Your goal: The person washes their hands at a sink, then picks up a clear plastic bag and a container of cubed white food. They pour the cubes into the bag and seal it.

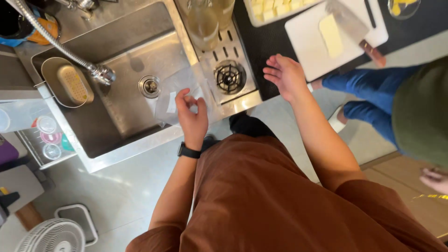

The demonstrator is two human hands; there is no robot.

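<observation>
My left hand (192, 117), with a black watch on the wrist, grips a clear plastic bag (179, 91) over the steel sink (121, 70). The bag hangs partly inside the basin, close to the round drain (150, 86). My right hand (285, 74) hovers with fingers spread and nothing in it, above the dark counter (263, 42) just right of the sink's slotted steel ledge (229, 74).
A pull-down faucet hose (60, 46) ends over the basin beside a yellow soap holder (74, 84). Clear jugs (207, 18) stand on the ledge. A white cutting board (308, 42) carries a butter block and knife. Another person in blue trousers (373, 98) stands to the right. A white fan (51, 235) sits on the floor.
</observation>
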